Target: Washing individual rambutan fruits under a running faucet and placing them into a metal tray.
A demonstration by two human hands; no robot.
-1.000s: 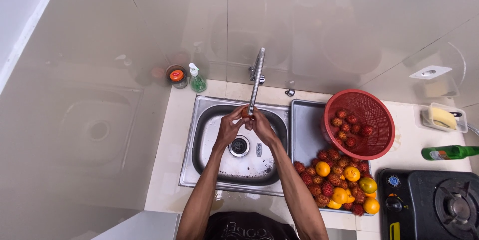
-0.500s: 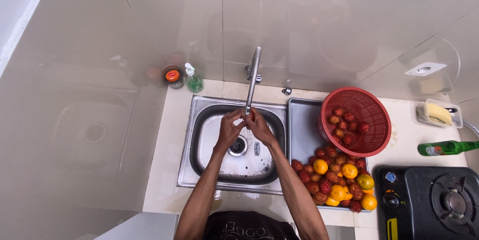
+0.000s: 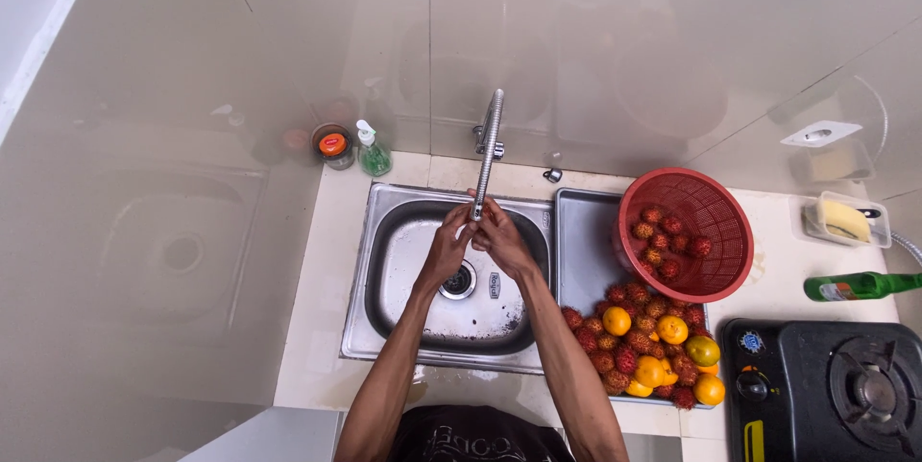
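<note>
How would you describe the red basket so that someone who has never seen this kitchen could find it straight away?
Start at the steel sink, where both hands meet under the tap. Move to the flat drainboard on its right side; the red basket sits at that board's far end, tilted. It is the only round perforated plastic container there, holding a few red spiky fruits, with the loose fruit pile just in front of it.

Green bottle beside black stove; soap dispenser.
</note>
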